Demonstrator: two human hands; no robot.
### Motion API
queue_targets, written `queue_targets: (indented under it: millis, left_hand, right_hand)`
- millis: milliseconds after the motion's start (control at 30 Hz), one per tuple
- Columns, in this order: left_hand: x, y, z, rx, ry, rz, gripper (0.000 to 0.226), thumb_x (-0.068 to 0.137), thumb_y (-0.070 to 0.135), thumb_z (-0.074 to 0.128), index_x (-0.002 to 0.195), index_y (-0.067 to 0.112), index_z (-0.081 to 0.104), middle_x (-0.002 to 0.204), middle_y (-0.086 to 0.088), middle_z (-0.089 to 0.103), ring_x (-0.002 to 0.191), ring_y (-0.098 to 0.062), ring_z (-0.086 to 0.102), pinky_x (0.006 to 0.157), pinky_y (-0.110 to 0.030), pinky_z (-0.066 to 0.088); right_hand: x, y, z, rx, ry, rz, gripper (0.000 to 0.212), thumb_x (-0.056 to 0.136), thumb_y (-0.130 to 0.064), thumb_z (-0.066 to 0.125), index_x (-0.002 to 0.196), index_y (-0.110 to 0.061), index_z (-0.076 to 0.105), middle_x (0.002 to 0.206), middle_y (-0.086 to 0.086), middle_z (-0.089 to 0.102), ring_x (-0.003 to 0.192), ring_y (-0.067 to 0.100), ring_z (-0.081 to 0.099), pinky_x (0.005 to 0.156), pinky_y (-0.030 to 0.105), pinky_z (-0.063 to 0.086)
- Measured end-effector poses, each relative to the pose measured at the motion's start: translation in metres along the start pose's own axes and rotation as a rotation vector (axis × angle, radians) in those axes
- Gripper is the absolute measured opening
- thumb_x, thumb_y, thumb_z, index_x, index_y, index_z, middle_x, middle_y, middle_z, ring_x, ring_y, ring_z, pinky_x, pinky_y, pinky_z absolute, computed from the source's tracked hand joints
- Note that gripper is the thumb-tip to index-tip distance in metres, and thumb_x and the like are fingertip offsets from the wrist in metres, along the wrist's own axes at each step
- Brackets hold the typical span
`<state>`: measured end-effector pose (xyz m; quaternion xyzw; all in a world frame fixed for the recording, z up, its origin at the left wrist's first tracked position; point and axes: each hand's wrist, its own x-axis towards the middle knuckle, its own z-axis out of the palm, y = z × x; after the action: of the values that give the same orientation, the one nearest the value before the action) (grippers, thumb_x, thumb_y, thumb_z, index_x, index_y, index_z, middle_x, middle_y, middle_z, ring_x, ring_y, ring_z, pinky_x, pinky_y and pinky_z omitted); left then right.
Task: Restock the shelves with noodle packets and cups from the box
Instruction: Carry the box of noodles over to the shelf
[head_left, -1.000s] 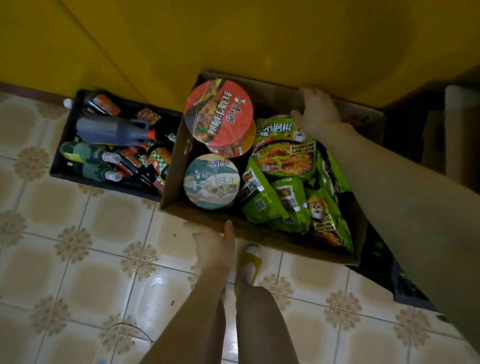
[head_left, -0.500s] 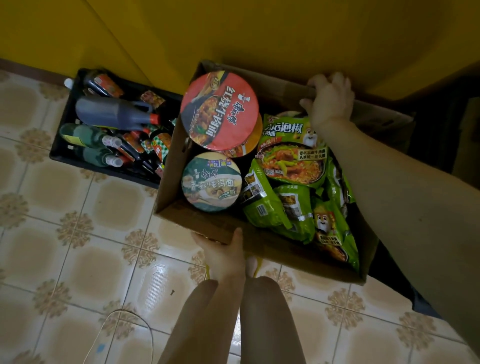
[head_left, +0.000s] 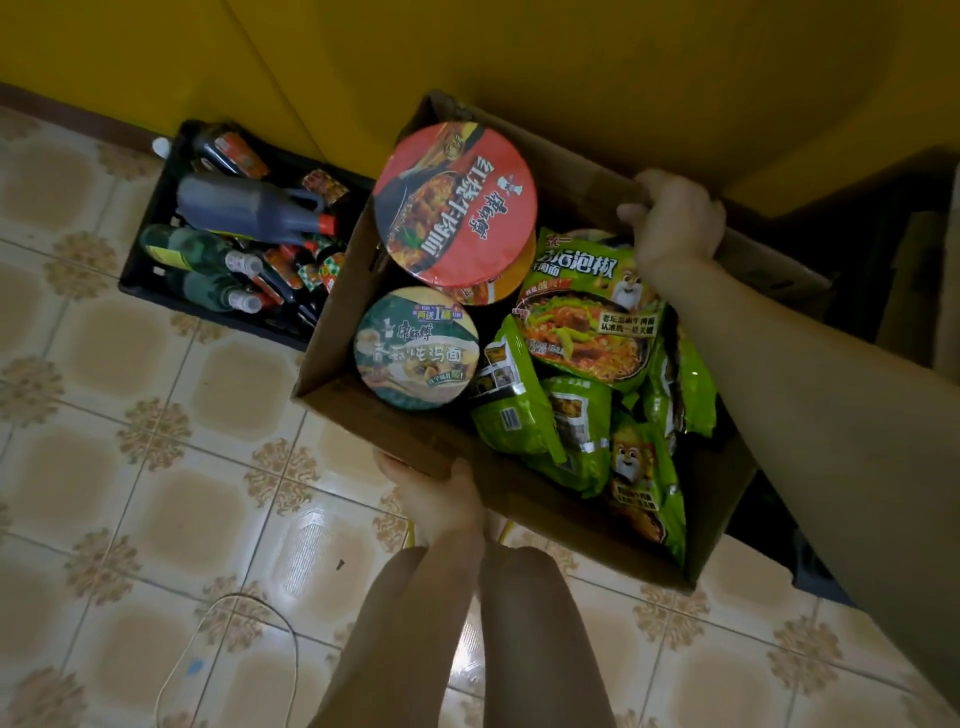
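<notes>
A brown cardboard box (head_left: 395, 436) hangs tilted above the tiled floor. My left hand (head_left: 441, 499) grips its near wall, thumb up the outside and fingers hidden beneath. My right hand (head_left: 675, 223) curls over the far rim. Inside, a red-lidded noodle cup (head_left: 454, 205) rests on an orange-rimmed cup, with a green-and-cream cup (head_left: 415, 348) in front of them. Several green noodle packets (head_left: 587, 322) fill the right half, partly under my right forearm.
A black crate (head_left: 140, 275) of sauce bottles (head_left: 244, 208) and jars stands on the floor left of the box, against a yellow wall (head_left: 519, 62). A thin white cable (head_left: 228, 623) loops on the tiles at bottom left. Dark objects sit in shadow to the right.
Both hands have raised the box off the floor and closer to me. My right hand moved from the inner far wall to a grip over the rim.
</notes>
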<state>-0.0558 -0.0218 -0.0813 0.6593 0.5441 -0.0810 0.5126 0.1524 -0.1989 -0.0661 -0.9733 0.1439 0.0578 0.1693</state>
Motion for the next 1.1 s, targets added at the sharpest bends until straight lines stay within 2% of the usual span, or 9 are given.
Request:
queue_targets:
  millis: [100,200,267,467,667,767,933,1000,1100]
  left_hand:
    - [-0.005,0.015,-0.029,0.029,-0.013,0.037,0.080,0.079,-0.008,0.056,0.146,0.012,0.017,0.121,-0.016,0.057,0.105,-0.034,0.057,0.085,-0.030,0.043]
    - [-0.020,0.025,-0.058,0.058,-0.001,0.048,0.080,0.078,-0.007,0.057,0.146,0.011,0.017,0.119,-0.019,0.059,0.103,-0.037,0.058,0.091,-0.046,0.048]
    - [-0.026,0.027,-0.076,0.027,0.000,0.067,0.081,0.077,-0.009,0.057,0.145,0.013,0.018,0.118,-0.016,0.059,0.103,-0.034,0.059,0.091,-0.049,0.049]
    - [0.006,0.042,-0.119,-0.018,-0.026,0.104,0.075,0.073,-0.009,0.057,0.135,0.024,0.031,0.095,-0.006,0.057,0.096,-0.037,0.060,0.079,-0.059,0.051]
    - [0.027,0.066,-0.165,0.007,-0.057,0.122,0.070,0.070,-0.008,0.058,0.128,0.021,0.034,0.097,-0.009,0.058,0.092,-0.040,0.061,0.077,-0.059,0.052]
    - [0.030,0.085,-0.188,0.050,-0.075,0.201,0.058,0.073,-0.013,0.054,0.123,0.010,0.036,0.083,-0.004,0.053,0.084,-0.037,0.059,0.072,-0.057,0.053]
    - [0.042,0.121,-0.227,0.156,-0.167,0.310,0.050,0.073,-0.014,0.054,0.108,0.017,0.036,0.086,-0.005,0.052,0.088,-0.037,0.059,0.074,-0.057,0.053]
    - [0.049,0.137,-0.242,0.205,-0.198,0.347,0.051,0.071,-0.012,0.057,0.102,0.022,0.034,0.082,-0.004,0.051,0.082,-0.037,0.060,0.066,-0.054,0.054]
    - [0.049,0.162,-0.261,0.240,-0.274,0.400,0.056,0.074,-0.015,0.054,0.116,0.017,0.038,0.085,-0.005,0.051,0.072,-0.031,0.056,0.048,-0.040,0.051]
  right_hand:
    - [-0.017,-0.007,-0.021,0.007,-0.010,0.021,0.023,0.093,-0.019,0.051,0.114,-0.016,0.059,0.113,0.014,0.063,0.112,0.033,0.053,0.095,0.041,0.035]
    - [-0.037,-0.016,-0.041,0.031,-0.048,0.042,0.021,0.093,-0.018,0.049,0.111,-0.015,0.060,0.111,0.015,0.064,0.110,0.032,0.054,0.093,0.038,0.036]
    - [-0.049,-0.026,-0.050,0.072,-0.055,0.042,0.019,0.094,-0.016,0.048,0.109,-0.015,0.060,0.109,0.014,0.065,0.108,0.032,0.055,0.090,0.037,0.038]
    - [-0.068,-0.065,-0.056,0.082,-0.072,0.023,0.020,0.095,-0.019,0.047,0.109,-0.014,0.060,0.107,0.015,0.064,0.106,0.032,0.057,0.081,0.035,0.042]
    - [-0.088,-0.095,-0.063,0.025,-0.082,0.024,0.018,0.095,-0.021,0.048,0.105,-0.012,0.058,0.106,0.017,0.064,0.104,0.034,0.057,0.078,0.035,0.041]
    - [-0.105,-0.105,-0.072,-0.009,-0.056,0.041,0.019,0.095,-0.022,0.049,0.106,-0.009,0.057,0.106,0.019,0.063,0.103,0.036,0.057,0.077,0.037,0.043]
    - [-0.143,-0.117,-0.094,0.002,-0.014,0.095,0.025,0.094,-0.024,0.051,0.113,-0.008,0.056,0.112,0.019,0.062,0.107,0.037,0.056,0.080,0.038,0.043]
    - [-0.159,-0.120,-0.105,0.009,-0.006,0.116,0.027,0.094,-0.027,0.050,0.114,-0.009,0.056,0.113,0.018,0.062,0.107,0.036,0.056,0.080,0.038,0.043]
    - [-0.187,-0.122,-0.120,0.046,0.017,0.163,0.028,0.094,-0.028,0.051,0.114,-0.008,0.057,0.112,0.018,0.063,0.108,0.036,0.057,0.083,0.039,0.045]
